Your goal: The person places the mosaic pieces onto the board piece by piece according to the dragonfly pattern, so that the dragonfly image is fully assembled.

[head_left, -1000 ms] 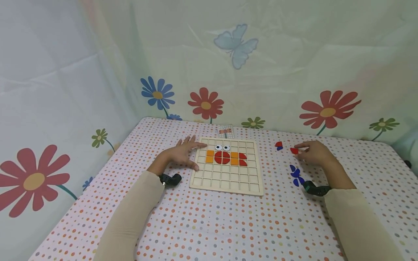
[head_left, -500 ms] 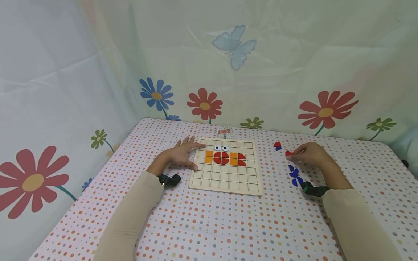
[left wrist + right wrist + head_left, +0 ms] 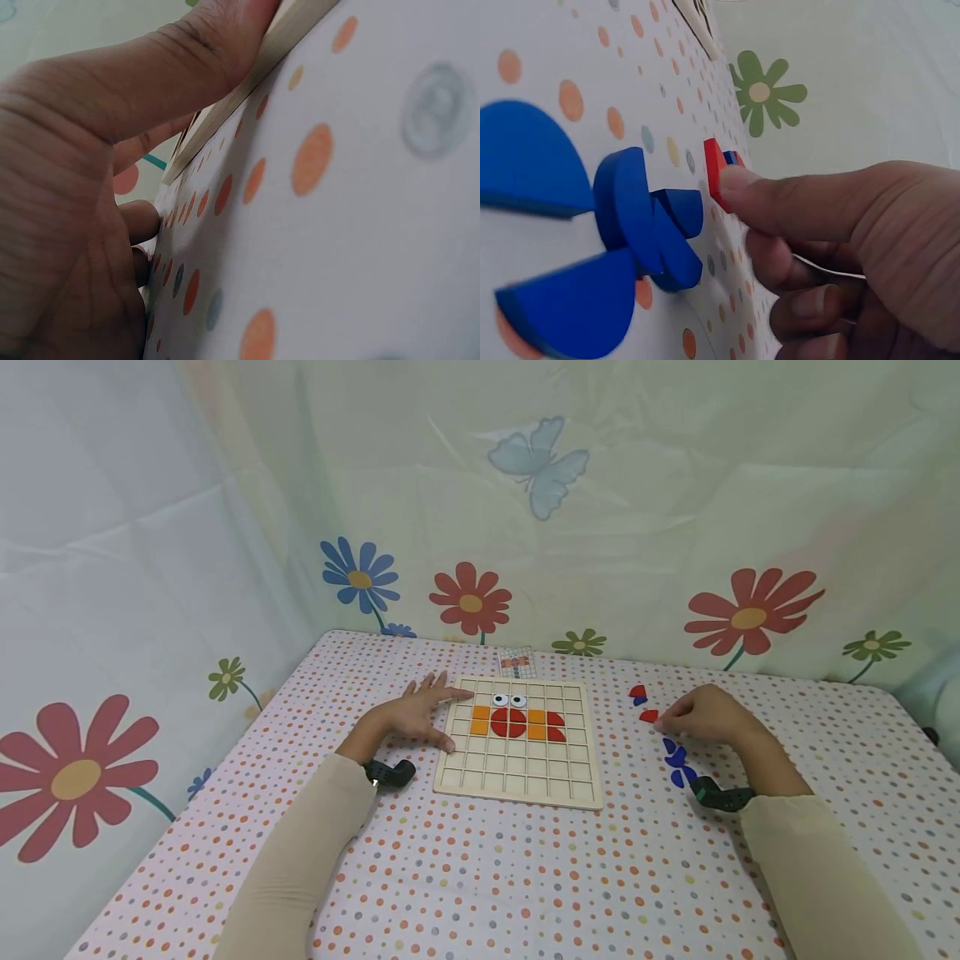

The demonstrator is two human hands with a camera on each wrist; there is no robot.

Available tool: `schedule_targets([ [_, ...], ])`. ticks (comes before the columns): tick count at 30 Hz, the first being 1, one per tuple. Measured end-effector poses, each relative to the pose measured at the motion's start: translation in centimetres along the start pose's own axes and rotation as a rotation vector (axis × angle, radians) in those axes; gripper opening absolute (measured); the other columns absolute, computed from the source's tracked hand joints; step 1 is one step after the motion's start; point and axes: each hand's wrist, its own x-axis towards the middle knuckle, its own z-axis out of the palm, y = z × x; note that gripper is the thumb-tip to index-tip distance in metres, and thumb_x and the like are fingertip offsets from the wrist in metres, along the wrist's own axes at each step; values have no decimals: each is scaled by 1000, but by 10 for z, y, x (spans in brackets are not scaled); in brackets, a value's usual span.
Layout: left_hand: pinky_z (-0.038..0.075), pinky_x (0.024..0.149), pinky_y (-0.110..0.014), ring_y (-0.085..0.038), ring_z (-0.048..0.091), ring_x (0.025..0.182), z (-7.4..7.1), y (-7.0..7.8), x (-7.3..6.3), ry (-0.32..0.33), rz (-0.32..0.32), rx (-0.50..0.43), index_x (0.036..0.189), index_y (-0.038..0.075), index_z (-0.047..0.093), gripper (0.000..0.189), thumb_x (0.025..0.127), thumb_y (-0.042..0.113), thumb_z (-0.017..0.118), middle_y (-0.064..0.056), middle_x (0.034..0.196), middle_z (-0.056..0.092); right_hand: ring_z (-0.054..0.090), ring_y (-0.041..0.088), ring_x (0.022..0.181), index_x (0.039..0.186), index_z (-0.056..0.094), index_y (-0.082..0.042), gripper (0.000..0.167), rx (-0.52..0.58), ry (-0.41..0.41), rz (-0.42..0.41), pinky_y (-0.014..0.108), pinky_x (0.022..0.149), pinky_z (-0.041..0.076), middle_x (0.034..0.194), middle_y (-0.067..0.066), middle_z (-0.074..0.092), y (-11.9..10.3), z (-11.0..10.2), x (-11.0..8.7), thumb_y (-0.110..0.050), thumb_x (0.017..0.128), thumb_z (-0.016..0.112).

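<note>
My left hand (image 3: 412, 713) rests at the left edge of a wooden grid board (image 3: 517, 787), fingers spread, thumb and forefinger on its rim. In the left wrist view the thumb (image 3: 172, 71) lies along the board's edge (image 3: 247, 88). Orange squares (image 3: 482, 721), red quarter pieces (image 3: 508, 723) and two white eye discs (image 3: 517, 701) sit in the board's upper cells. Right of the board, my right hand (image 3: 708, 717) pinches a red quarter-circle tile (image 3: 648, 716) close over the table. The right wrist view shows that red tile (image 3: 714, 171) at the thumb tip.
Several blue rounded tiles (image 3: 677, 755) lie just below the right hand, some overlapping. Another red tile (image 3: 637, 691) lies by a blue one (image 3: 640, 701) farther back. A small pattern card (image 3: 517, 662) lies behind the board on the dotted tablecloth (image 3: 480, 877).
My right hand has moved left, bringing the red tile along and turning it in its fingers. The left hand stays at the board's edge.
</note>
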Motion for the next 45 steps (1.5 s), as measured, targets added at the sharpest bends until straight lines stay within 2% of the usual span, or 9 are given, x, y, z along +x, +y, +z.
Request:
schedule_targets([
  [3,-11,121,-58,-29,-17,153,0,0,0,-1,-1,1,154,35,30,100,71,52,83,-11,167,-6,55,30,86,107,69,2,38,-1,57,-11,34,67,49,98,20,66,-1,1,-2,-31,88,70],
  [6,-11,121,-58,-29,-17,153,0,1,0,-3,-3,2,154,35,30,100,71,53,83,-11,167,-6,55,31,86,117,64,2,43,5,99,-7,33,65,48,104,24,62,-3,3,-1,-30,89,69],
  [10,-11,121,-58,-29,-17,153,0,0,0,-5,-12,2,154,36,30,100,71,53,83,-11,167,-7,55,35,91,125,61,2,52,14,100,13,37,69,49,112,28,58,-6,7,0,-32,87,72],
  [19,-11,122,-57,-28,-17,153,0,0,1,-7,-8,-3,154,37,30,100,71,53,83,-10,167,-7,55,38,95,119,64,3,45,20,96,47,35,68,48,113,29,58,-6,14,4,-27,87,73],
  [23,-11,122,-56,-29,-17,153,0,0,1,-1,-8,-5,154,37,30,100,71,53,84,-11,167,-6,55,37,93,118,65,3,43,15,101,32,37,69,50,111,29,59,-7,15,4,-27,87,73],
  [27,-12,122,-56,-29,-17,153,0,0,0,1,-9,-10,154,37,31,101,70,53,84,-10,167,-7,55,34,89,116,66,4,43,11,101,19,33,65,48,108,27,61,-7,15,3,-28,88,73],
  [36,-11,121,-58,-29,-17,153,0,-2,0,2,-11,-4,154,36,31,102,69,54,84,-11,167,-6,55,24,75,105,70,5,39,-26,95,-44,31,62,48,92,19,68,-10,13,1,-29,86,75],
  [41,-12,121,-57,-28,-18,153,0,0,-1,-6,-22,0,154,37,30,102,69,55,83,-10,167,-7,54,23,73,105,70,5,40,-31,104,-51,29,60,46,90,17,67,-13,14,0,-30,86,75],
  [45,-12,122,-56,-28,-18,153,-1,1,-1,-3,-22,0,154,37,30,101,70,55,83,-10,167,-7,51,22,71,108,70,5,44,-33,126,-79,28,55,42,85,14,63,-24,12,-4,-32,86,75],
])
